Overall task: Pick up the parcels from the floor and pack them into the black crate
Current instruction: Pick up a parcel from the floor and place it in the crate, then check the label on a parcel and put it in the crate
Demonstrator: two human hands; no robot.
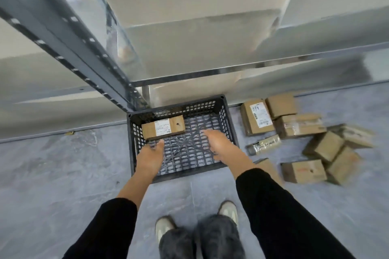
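one parcel (163, 130) in black crate (228, 124)

I see the black crate (189, 175), a perforated plastic bin with a lattice bottom, standing upright on the floor (63, 174). One flat brown parcel (163, 127) with a white label lies in its far-left corner, label up. Right of the crate, the other brown cardboard parcels lie loosely heaped on the floor: a labelled box (257, 116) nearest the crate's far-right corner, a taped box (299, 125) beside it, a slim packet (264, 144) in front, and tilted boxes (325, 145) farther right.
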